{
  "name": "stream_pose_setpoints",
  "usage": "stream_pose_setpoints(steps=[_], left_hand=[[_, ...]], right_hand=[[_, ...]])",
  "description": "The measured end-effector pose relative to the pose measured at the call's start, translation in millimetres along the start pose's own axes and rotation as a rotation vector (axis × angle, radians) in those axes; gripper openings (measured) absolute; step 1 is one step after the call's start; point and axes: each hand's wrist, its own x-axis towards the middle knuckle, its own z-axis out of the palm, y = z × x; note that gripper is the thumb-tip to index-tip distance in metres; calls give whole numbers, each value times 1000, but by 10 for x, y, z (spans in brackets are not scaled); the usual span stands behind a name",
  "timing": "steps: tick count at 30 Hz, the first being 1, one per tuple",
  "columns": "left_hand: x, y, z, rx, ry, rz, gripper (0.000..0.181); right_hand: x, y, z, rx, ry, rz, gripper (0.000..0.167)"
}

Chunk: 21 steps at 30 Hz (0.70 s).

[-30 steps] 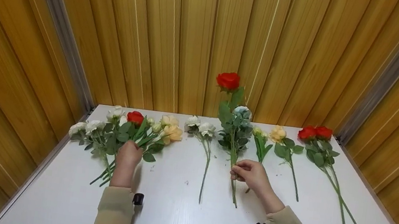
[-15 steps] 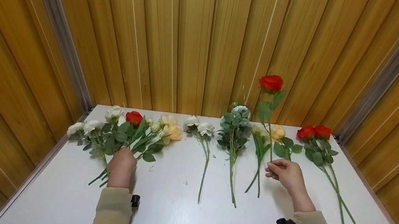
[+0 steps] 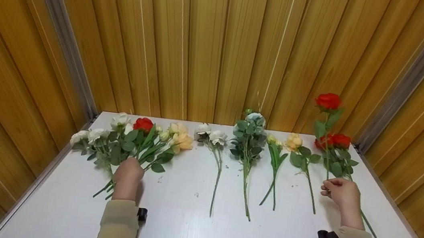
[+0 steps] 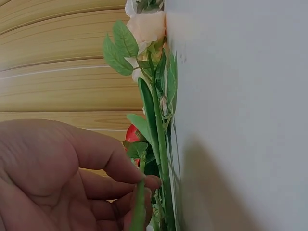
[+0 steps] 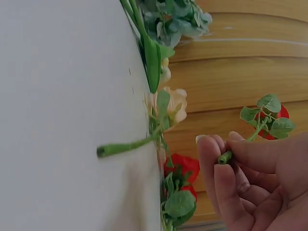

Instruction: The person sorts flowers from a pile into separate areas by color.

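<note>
1. Currently our right hand [image 3: 342, 197] pinches, thumb against fingers, the green stem of a full-petalled red rose [image 3: 328, 101], upright above the white counter [image 3: 190, 233].
2. Our left hand [image 3: 129, 173] grips a slim green stem [image 4: 139, 209] in a mixed bunch of white, red and peach flowers [image 3: 131, 136].
3. We seem mid-carry; the next move probably calls for tilting the rose clear of two red roses [image 3: 341, 141] lying behind.
</note>
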Motion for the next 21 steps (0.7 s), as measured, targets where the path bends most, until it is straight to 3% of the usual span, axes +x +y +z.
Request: stream_pose_setpoints(steps=[5,11,21], left_hand=[[0,-42,-18,-66,2,34,18],[39,-42,-76,-82,-78,35,21],[69,11,-37,-302,-156,-66,22]], right_hand=[[6,129,-184,-38,45,59,35],[-28,280,-366,-161,111,66,33],[-61,464,-558,-341,113,65,33]])
